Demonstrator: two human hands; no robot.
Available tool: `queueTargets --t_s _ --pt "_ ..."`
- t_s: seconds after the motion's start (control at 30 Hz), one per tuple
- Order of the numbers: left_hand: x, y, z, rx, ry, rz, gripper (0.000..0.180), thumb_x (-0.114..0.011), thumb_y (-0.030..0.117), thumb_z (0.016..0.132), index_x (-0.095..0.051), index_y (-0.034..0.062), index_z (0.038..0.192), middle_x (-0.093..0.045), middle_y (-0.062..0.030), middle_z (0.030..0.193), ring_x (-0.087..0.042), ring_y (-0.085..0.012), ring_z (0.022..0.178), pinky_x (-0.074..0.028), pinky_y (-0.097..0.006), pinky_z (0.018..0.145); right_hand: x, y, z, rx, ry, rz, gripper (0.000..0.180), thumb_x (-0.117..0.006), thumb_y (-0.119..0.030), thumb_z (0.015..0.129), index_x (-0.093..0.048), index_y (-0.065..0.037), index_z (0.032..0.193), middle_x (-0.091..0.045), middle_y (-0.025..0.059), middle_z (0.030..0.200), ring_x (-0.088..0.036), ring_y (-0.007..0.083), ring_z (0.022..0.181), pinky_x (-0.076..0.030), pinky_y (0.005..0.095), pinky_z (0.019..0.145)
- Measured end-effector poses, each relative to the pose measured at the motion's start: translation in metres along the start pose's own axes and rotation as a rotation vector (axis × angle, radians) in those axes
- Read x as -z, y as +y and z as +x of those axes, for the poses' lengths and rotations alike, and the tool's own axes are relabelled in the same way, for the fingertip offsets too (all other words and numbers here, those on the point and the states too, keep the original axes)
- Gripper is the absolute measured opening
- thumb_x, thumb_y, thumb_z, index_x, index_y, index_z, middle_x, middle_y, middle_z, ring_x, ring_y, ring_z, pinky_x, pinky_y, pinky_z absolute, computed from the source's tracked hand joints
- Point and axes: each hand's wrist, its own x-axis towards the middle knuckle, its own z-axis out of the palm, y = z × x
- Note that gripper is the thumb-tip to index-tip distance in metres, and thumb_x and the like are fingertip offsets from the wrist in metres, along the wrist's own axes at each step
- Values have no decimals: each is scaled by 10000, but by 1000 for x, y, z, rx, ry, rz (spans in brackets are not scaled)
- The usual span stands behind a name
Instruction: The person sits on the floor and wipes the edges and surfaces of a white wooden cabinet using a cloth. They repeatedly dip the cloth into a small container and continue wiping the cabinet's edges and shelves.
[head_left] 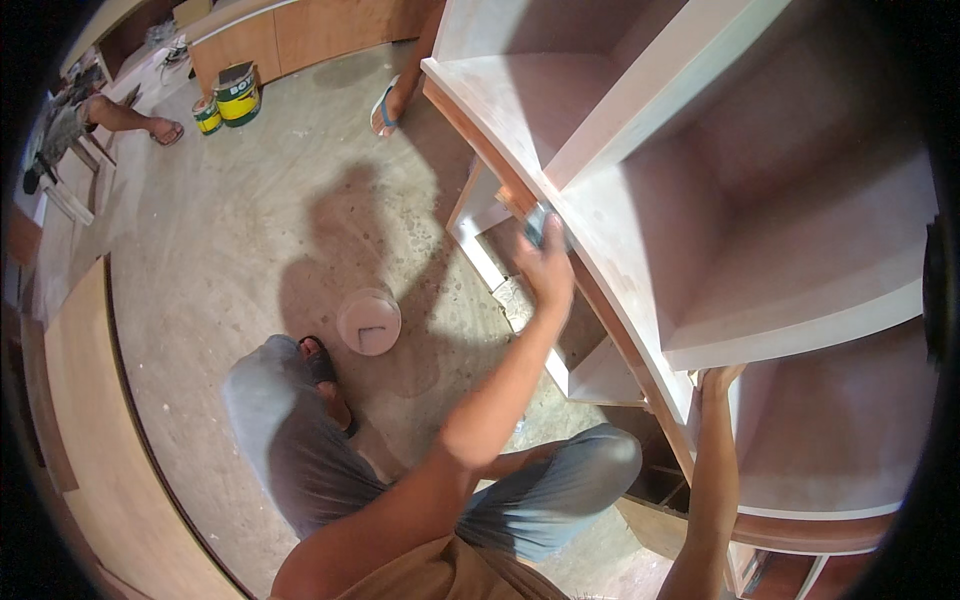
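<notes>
My left hand point(545, 265) is closed around a small, flat grey-blue tool point(537, 226), blurred and partly covered by the fingers, so its kind is unclear. The tool is against the brown front edge point(480, 140) of a large, whitish-coated wooden shelf unit point(640, 115). Beside it shows an orange-brown patch that may be bare wood or part of the tool. Farther right, my right hand point(718, 380) grips the unit's pale frame below a curved shelf edge point(800, 340); its fingertips are hidden.
On the concrete floor stands a round tub point(368, 322) with pale contents and a dark angled thing inside. Two yellow-green cans point(237, 97) stand by a wooden cabinet point(285, 42). Another person's sandalled foot point(385, 110) is beside the unit; a leg point(130, 115) shows far left. A wooden panel point(100, 370) lies left.
</notes>
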Motion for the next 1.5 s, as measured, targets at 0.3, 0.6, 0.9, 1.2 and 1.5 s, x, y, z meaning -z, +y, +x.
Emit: queueTargets --t_s 0.3,0.6,0.9,1.2,1.5 --pt "-1 4 17 -148 45 85 221 -636 152 978 -641 -52 1065 -687 -96 956 -615 -157 814 -497 -311 726 -7 14 5 178 54 10 416 -433 -348 1039 -502 -6 1264 -618 162 1080 -671 261 838 -573 327 570" --pt "8 12 66 127 77 -178 222 -616 208 994 -632 -1 1067 -653 -40 886 -575 -101 728 -456 -275 576 -14 2 -2 45 26 20 423 -451 -363 1035 -506 -19 1274 -618 149 1087 -662 241 820 -558 309 543" --pt "11 9 11 298 -59 -174 261 -629 272 990 -580 56 1128 -605 4 867 -486 -45 590 -395 -197 438 -12 1 -2 27 21 60 438 -481 -362 1024 -487 -16 1292 -600 144 1123 -652 252 868 -562 324 600" --pt "-14 28 61 42 47 -107 330 -601 264 1005 -593 -53 1093 -664 -129 1002 -614 -169 887 -490 -335 797 33 40 21 258 -180 -7 579 -525 -423 1007 -421 3 1387 -535 152 1306 -584 256 1119 -530 373 884" --pt "-8 15 76 -23 61 45 409 -596 291 1002 -595 -101 1119 -683 -186 981 -641 -231 844 -503 -364 760 23 32 17 76 -100 65 545 -527 -416 1005 -450 6 1341 -598 163 1155 -653 242 920 -549 322 649"
